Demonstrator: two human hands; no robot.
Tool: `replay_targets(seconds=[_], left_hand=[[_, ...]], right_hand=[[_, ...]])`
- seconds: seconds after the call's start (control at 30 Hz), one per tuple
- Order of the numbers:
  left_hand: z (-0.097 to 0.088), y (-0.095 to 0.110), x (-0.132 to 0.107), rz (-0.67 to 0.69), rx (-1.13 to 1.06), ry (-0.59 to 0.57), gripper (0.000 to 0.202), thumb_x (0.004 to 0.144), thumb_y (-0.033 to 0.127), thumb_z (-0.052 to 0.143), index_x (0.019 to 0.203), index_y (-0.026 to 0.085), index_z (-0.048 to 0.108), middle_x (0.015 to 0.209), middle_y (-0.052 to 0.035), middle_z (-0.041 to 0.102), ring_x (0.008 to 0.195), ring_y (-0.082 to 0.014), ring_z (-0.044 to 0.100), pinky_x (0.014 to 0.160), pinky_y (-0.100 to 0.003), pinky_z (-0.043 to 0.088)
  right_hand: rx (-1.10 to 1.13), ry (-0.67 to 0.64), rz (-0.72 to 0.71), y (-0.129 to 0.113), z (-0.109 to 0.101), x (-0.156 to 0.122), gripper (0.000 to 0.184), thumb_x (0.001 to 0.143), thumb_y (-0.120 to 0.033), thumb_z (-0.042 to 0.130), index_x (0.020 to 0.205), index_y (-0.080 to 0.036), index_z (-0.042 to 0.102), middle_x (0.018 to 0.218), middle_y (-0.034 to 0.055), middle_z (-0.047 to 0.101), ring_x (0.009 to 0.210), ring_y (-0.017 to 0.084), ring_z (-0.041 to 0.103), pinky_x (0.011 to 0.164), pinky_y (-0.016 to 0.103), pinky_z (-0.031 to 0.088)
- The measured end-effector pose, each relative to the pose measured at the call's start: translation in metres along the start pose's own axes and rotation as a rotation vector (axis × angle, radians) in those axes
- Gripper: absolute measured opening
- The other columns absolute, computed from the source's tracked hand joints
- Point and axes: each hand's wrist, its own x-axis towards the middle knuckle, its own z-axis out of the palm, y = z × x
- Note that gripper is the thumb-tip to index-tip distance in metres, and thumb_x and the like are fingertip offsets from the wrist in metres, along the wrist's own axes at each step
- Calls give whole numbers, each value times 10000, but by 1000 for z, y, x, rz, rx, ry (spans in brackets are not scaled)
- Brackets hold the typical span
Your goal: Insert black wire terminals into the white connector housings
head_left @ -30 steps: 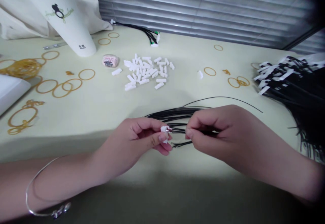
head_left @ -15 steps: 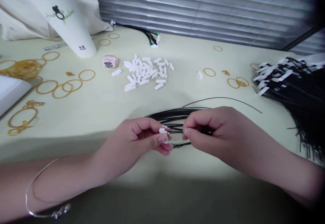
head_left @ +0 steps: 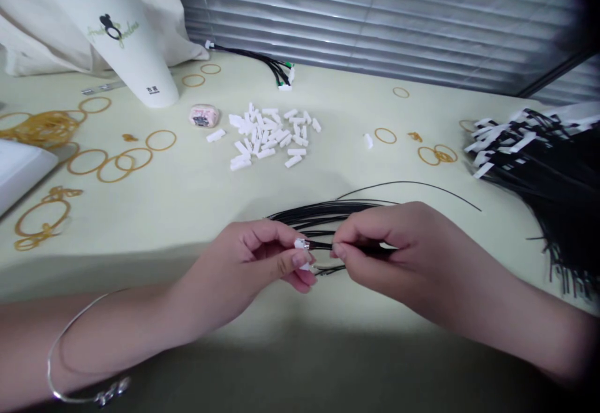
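My left fingers (head_left: 300, 259) are clamped on a white connector (head_left: 302, 252) over the counter (head_left: 197, 207), my right fingers (head_left: 339, 250) pinched on its black wires (head_left: 322, 245); a loose grip could let a wire slip free.

Both hands are up front and close together, doing a tight little pinch. The left hand (head_left: 244, 263) has its thumb (head_left: 300, 260) pressed in against the curled fingers, and the right hand (head_left: 389, 250) does the same, knuckles up, with its fingertips (head_left: 338, 250) just beside the left's, not quite touching. Hard to say exactly which right fingers are doing the work from this angle. The left forearm (head_left: 94, 332) and right forearm (head_left: 515, 332) angle in from the bottom corners.
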Motion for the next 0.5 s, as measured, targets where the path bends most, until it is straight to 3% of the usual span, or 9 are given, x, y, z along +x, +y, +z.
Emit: replay_targets(seconds=[0.23,0.4,0.5], left_hand=[[1,2,-2,-5,93,-27,132,816,233,595,834,102,609,692,-10,659,669,-67,629,663,-135,512],[1,3,-3,-41,157,-21,131,814,236,595,809,107,617,693,-13,671,672,-66,632,660,-121,501],[1,3,-3,-51,130,-23,134,810,241,602,818,109,620,695,-12,673,672,-67,634,665,-124,504]], right_hand=[[12,8,-25,-1,6,1,171,744,-194,451,633,-176,580,535,-45,448,503,38,352,438,142,273],[37,11,-120,2,10,1,136,705,-132,484,569,-139,495,524,-50,392,504,21,322,445,134,252],[30,-4,-154,3,10,2,149,733,-126,485,588,-143,515,532,-49,387,509,22,324,453,141,258]])
